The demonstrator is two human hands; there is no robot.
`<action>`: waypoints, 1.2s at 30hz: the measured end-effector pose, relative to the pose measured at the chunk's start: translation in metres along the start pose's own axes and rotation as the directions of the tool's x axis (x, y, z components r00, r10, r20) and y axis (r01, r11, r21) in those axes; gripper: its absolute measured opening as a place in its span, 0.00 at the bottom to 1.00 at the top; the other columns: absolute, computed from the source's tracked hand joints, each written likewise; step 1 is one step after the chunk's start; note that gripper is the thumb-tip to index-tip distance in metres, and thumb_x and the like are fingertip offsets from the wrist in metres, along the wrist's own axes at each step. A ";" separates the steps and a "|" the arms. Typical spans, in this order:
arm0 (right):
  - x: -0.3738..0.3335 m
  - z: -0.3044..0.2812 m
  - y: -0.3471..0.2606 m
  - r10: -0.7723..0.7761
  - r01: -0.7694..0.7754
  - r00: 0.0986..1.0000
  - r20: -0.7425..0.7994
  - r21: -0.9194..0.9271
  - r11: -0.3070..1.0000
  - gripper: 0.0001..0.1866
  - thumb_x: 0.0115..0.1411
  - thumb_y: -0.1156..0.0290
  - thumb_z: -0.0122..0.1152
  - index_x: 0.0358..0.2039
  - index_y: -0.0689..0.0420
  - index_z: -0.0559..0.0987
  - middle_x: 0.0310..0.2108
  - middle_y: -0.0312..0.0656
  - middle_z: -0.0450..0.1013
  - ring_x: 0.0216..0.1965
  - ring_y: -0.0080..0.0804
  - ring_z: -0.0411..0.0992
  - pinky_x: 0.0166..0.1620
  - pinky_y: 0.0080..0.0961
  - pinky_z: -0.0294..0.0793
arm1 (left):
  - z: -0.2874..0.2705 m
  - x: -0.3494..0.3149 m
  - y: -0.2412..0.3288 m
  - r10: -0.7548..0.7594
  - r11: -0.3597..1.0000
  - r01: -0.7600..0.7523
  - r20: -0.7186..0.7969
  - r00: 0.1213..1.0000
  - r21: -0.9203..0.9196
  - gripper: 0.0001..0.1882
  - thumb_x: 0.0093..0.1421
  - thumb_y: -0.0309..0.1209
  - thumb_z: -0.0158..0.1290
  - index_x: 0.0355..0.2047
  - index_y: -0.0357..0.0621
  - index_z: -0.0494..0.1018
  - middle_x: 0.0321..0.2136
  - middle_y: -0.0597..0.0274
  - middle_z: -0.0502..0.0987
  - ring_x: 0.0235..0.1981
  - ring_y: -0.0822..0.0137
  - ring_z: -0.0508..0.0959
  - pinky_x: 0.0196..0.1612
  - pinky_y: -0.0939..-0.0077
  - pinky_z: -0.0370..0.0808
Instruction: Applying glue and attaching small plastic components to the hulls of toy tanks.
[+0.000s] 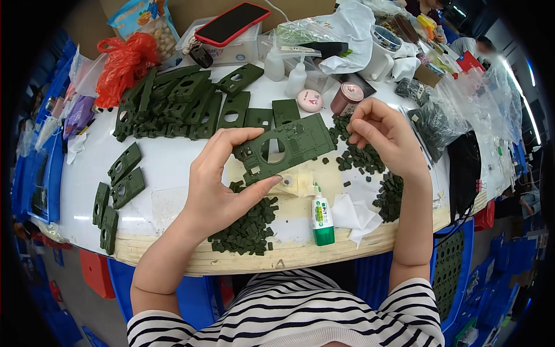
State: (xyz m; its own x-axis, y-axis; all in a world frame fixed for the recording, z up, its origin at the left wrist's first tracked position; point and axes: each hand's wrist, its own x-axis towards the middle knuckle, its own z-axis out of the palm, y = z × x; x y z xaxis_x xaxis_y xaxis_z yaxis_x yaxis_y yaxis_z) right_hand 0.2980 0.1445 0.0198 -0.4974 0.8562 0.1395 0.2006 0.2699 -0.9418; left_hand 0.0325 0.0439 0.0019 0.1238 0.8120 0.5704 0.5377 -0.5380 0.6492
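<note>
My left hand [213,176] grips a dark green plastic model tank hull plate [306,140] by its left end, thumb below and fingers above. The plate has a large round hole and is tilted, its right end higher. My right hand [386,136] is closed in a pinch just right of the plate, apart from it; anything between the fingertips is too small to make out. Beneath that hand lies a heap of small green plastic pieces [361,159]. Another heap [245,228] spreads below my left hand, beside a white glue bottle [321,214] with a green cap.
Many similar hull plates [179,101] are stacked at the back left; several more [127,186] lie at the left. Behind stand white squeeze bottles [296,78], a pink tin [347,98] and a red-cased phone [232,23]. White tissue [354,217] lies near the front edge.
</note>
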 end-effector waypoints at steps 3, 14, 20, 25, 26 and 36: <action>-0.002 0.002 -0.012 0.063 -0.061 0.998 -0.004 0.198 0.978 0.06 0.60 0.74 0.57 0.35 0.64 0.76 0.26 0.37 0.74 0.25 0.20 0.73 0.31 0.15 0.74 | -0.001 0.000 0.000 0.014 1.000 -0.014 0.003 1.000 0.001 0.27 0.42 0.26 0.66 0.44 0.35 0.70 0.37 0.54 0.75 0.38 0.60 0.75 0.42 0.73 0.71; -0.008 0.011 -0.019 0.068 -0.062 0.998 0.001 0.432 0.900 0.11 0.57 0.78 0.61 0.40 0.67 0.77 0.33 0.47 0.78 0.35 0.30 0.78 0.37 0.18 0.79 | 0.000 0.000 -0.002 0.074 0.996 -0.074 -0.001 0.997 0.053 0.28 0.41 0.24 0.67 0.45 0.35 0.70 0.38 0.53 0.75 0.37 0.59 0.74 0.41 0.72 0.71; -0.010 0.015 -0.020 0.097 -0.088 0.995 -0.002 0.408 0.909 0.12 0.55 0.78 0.62 0.40 0.67 0.77 0.32 0.46 0.78 0.33 0.29 0.79 0.36 0.17 0.79 | 0.002 -0.003 -0.002 0.095 0.990 -0.096 0.013 0.995 0.103 0.30 0.38 0.23 0.67 0.45 0.35 0.70 0.38 0.53 0.75 0.37 0.60 0.74 0.41 0.71 0.71; -0.012 0.025 -0.027 0.146 -0.122 0.989 -0.025 0.419 0.900 0.09 0.55 0.78 0.63 0.37 0.66 0.78 0.30 0.45 0.78 0.32 0.27 0.78 0.34 0.15 0.78 | 0.003 -0.006 -0.001 0.155 0.973 -0.158 0.030 0.987 0.169 0.31 0.37 0.24 0.68 0.44 0.36 0.71 0.37 0.53 0.75 0.37 0.57 0.74 0.41 0.69 0.71; -0.013 0.026 -0.028 0.164 -0.136 0.986 -0.031 0.421 0.897 0.08 0.55 0.78 0.63 0.35 0.66 0.78 0.30 0.44 0.78 0.31 0.27 0.78 0.34 0.15 0.77 | 0.004 -0.006 0.001 0.155 0.973 -0.157 0.025 0.988 0.169 0.30 0.37 0.25 0.68 0.44 0.38 0.71 0.36 0.54 0.75 0.37 0.56 0.74 0.41 0.68 0.70; -0.018 0.042 -0.015 -0.196 0.197 0.977 -0.084 0.006 0.980 0.06 0.51 0.74 0.66 0.29 0.62 0.80 0.42 0.41 0.71 0.41 0.22 0.67 0.47 0.20 0.64 | 0.006 -0.009 0.006 0.198 0.950 -0.209 0.071 0.978 0.232 0.31 0.36 0.26 0.69 0.43 0.39 0.71 0.35 0.56 0.75 0.34 0.58 0.74 0.39 0.67 0.68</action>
State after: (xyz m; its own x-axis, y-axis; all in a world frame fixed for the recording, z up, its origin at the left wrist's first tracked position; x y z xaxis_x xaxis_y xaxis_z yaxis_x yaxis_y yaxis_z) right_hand 0.2682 0.1065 0.0187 -0.4543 0.8208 0.3462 0.0935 0.4304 -0.8978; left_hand 0.0395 0.0347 -0.0024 0.2863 0.7035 0.6504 0.6788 -0.6280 0.3805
